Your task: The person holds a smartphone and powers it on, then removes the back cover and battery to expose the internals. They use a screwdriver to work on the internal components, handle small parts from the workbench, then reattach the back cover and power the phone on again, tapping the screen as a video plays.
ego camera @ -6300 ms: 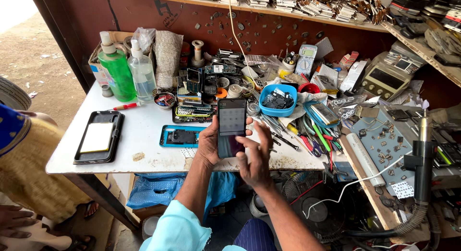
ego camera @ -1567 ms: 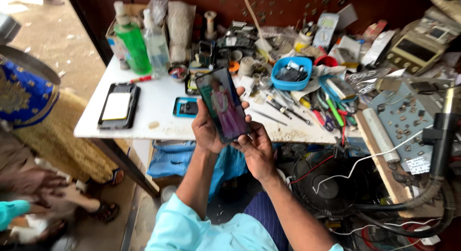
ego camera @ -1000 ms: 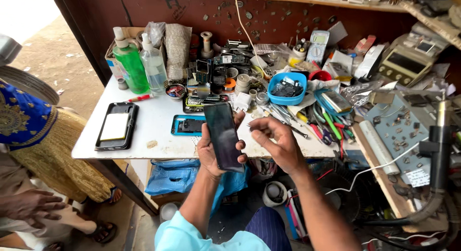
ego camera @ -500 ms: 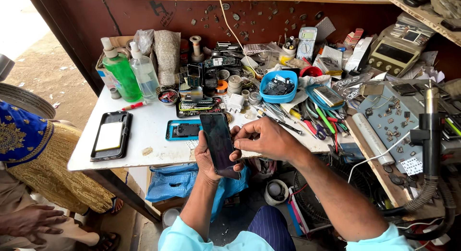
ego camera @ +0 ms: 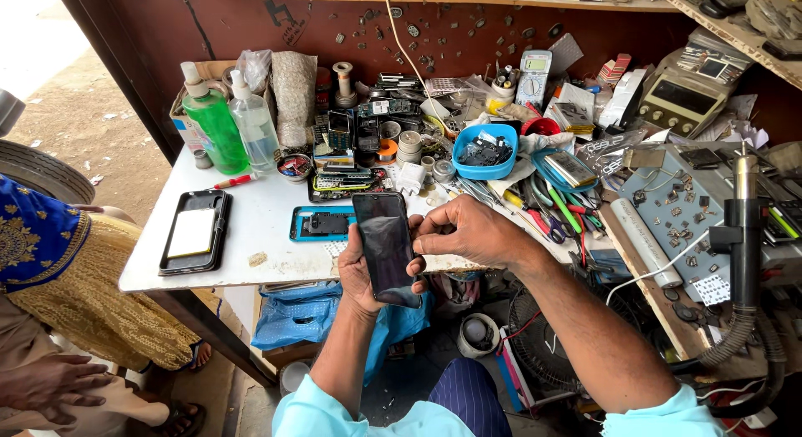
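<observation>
The left hand (ego camera: 361,274) cradles a dark smartphone (ego camera: 388,248) from beneath, its fingers curled round the left edge and lower back so the blank screen faces up, tilted slightly, just in front of the white desk (ego camera: 259,211). The right hand (ego camera: 469,233) reaches in from the right, its fingers (ego camera: 420,241) pinched against the phone's right edge about halfway along. On the desk just behind the phone lies a blue phone frame (ego camera: 322,224) with its insides exposed, and further left a black case (ego camera: 195,231) holding a pale panel. A green bottle (ego camera: 215,126) and a clear bottle (ego camera: 252,124) stand upright at the back left, and a blue bowl (ego camera: 484,150) of small parts sits among scattered tools. At the lower left another person's hand (ego camera: 52,385) rests beside patterned yellow cloth.
</observation>
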`<state>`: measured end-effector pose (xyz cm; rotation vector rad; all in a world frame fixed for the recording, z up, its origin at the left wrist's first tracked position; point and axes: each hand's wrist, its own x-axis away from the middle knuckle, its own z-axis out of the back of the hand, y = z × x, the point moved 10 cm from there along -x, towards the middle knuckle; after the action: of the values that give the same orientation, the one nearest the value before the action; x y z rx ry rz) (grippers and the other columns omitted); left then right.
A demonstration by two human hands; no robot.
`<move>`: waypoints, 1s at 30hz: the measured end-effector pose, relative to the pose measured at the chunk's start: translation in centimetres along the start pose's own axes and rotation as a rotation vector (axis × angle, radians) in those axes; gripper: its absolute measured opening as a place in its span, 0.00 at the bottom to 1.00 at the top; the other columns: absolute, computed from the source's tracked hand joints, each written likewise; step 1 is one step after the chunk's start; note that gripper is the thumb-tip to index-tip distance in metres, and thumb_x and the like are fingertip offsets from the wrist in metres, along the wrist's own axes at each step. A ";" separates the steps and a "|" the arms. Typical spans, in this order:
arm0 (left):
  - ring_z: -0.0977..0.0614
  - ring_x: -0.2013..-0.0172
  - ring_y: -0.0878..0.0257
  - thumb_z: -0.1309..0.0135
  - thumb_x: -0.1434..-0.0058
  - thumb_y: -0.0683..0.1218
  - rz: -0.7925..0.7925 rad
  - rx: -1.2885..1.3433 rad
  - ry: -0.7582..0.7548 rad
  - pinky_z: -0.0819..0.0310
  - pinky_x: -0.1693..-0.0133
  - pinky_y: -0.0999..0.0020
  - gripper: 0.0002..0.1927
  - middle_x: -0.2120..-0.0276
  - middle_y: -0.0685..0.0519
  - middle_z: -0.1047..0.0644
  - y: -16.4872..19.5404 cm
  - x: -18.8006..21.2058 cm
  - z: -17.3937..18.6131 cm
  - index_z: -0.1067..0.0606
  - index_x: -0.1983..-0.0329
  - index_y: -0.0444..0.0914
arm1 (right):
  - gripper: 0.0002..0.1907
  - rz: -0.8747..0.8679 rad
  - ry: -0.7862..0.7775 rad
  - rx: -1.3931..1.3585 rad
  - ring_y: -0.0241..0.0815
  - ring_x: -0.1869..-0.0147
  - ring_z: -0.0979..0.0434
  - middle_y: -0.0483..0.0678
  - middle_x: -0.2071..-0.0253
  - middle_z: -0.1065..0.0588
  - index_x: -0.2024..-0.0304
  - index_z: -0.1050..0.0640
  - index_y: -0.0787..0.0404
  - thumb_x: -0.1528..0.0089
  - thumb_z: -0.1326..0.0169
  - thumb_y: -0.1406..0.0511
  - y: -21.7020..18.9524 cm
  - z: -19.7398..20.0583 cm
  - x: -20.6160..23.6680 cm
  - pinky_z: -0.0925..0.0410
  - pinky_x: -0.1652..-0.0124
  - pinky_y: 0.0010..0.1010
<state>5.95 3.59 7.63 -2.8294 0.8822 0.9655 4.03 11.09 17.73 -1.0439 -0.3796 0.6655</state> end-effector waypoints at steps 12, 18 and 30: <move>0.21 0.54 0.43 0.55 0.33 0.72 -0.025 -0.083 0.130 0.25 0.56 0.41 0.48 0.44 0.38 0.25 -0.3 0.0 0.4 0.41 0.25 0.30 | 0.07 -0.016 -0.047 -0.052 0.29 0.51 0.22 0.44 0.68 0.17 0.67 0.14 0.66 0.42 0.36 0.66 0.8 0.6 0.3 0.31 0.47 0.30; 0.21 0.54 0.43 0.54 0.32 0.71 -0.030 -0.089 0.132 0.26 0.56 0.41 0.48 0.44 0.37 0.25 -0.4 0.0 0.3 0.41 0.24 0.30 | 0.07 -0.013 -0.051 -0.065 0.28 0.52 0.23 0.43 0.68 0.18 0.66 0.14 0.66 0.42 0.35 0.67 1.2 0.7 0.2 0.31 0.47 0.29; 0.22 0.52 0.42 0.58 0.31 0.71 -0.015 0.056 -0.006 0.28 0.55 0.40 0.47 0.39 0.36 0.29 -0.8 -0.3 -0.4 0.46 0.22 0.33 | 0.09 -0.028 -0.029 -0.072 0.30 0.65 0.20 0.47 0.69 0.17 0.64 0.15 0.67 0.42 0.36 0.66 0.8 0.4 0.6 0.27 0.58 0.28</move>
<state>6.40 4.27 8.00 -2.7814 0.8713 0.9322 3.99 12.01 17.22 -1.0961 -0.4447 0.6464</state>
